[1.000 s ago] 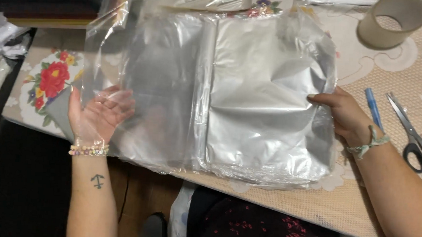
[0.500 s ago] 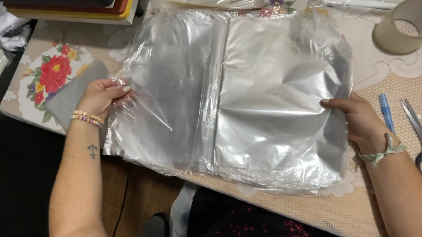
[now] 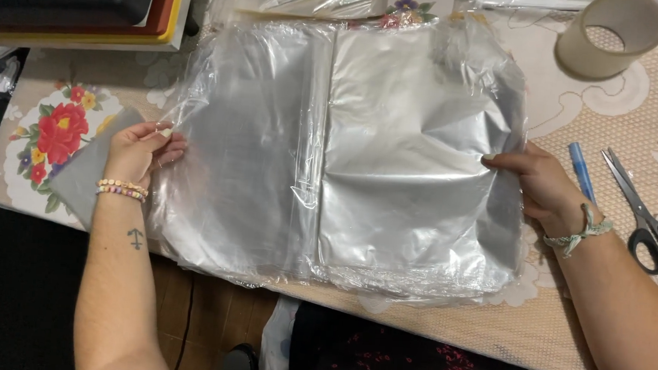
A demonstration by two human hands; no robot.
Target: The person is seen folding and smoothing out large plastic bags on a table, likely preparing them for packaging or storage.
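My left hand [image 3: 139,152] pinches the left edge of the stack of clear bags [image 3: 345,156]; my right hand [image 3: 543,189] grips its right edge. The stack overhangs the surface's [image 3: 442,326] near edge, scissors [image 3: 643,213] close right.

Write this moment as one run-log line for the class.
left hand: grips left edge of plastic bag stack | right hand: grips right edge | stack: flat on table | scissors, tape roll: right, untouched
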